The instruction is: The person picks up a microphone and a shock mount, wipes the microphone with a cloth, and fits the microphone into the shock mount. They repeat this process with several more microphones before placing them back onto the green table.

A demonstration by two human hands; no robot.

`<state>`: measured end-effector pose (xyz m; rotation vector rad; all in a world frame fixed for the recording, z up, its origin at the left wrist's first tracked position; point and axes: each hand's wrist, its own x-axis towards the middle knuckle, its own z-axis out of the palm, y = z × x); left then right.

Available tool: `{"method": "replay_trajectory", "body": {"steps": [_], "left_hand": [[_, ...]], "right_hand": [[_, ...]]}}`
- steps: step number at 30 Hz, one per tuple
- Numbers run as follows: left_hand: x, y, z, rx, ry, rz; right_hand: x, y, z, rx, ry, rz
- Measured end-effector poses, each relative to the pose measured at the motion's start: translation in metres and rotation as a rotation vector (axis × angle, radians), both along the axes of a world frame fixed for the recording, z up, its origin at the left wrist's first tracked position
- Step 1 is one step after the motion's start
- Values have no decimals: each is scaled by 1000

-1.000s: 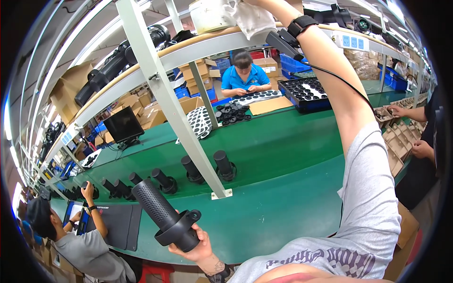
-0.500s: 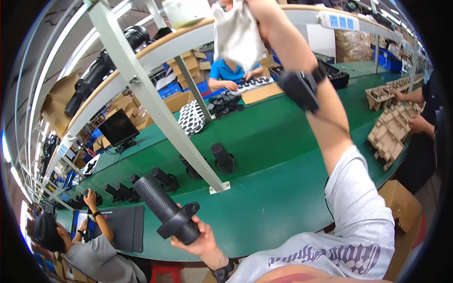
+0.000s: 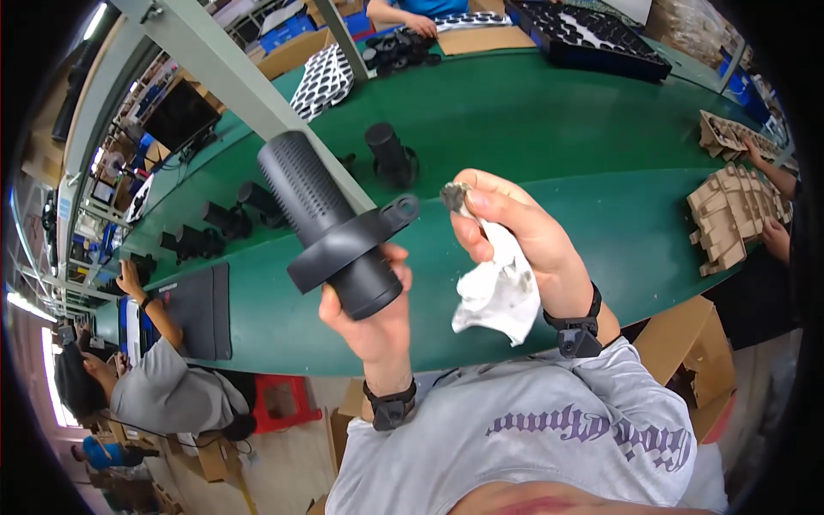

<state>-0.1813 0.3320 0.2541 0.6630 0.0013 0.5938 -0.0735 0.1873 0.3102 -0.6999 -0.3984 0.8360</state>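
My left hand (image 3: 378, 335) grips the lower end of a black cylindrical device (image 3: 305, 189). Its upper body is perforated, and a wide collar with a small looped tab sits round its lower part. The device leans to the left above the green bench. To its right, my right hand (image 3: 536, 236) pinches a white cloth (image 3: 506, 305) between thumb and fingers. A dark, soiled tip of the cloth pokes out toward the device, not touching it. The rest of the cloth hangs below my fingers, with grey smudges on it.
Similar black devices (image 3: 390, 153) stand in a row along the green bench (image 3: 506, 137), behind a slanting metal post (image 3: 232, 81). A co-worker (image 3: 176, 386) sits at the left. Moulded pulp trays (image 3: 730, 215) are handled by another person at the right. A black tray (image 3: 592, 47) lies far back.
My right hand has come down from the overhead shelf with the white cloth and is now beside the device. My left hand has raised the device. The view has tilted downward.
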Motion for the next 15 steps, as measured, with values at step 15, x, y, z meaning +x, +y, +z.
{"method": "replay_trajectory", "body": {"steps": [15], "left_hand": [[17,-37,1,0,-40,-251]], "right_hand": [[-22,-28,-25,-158,-675,-536]]}}
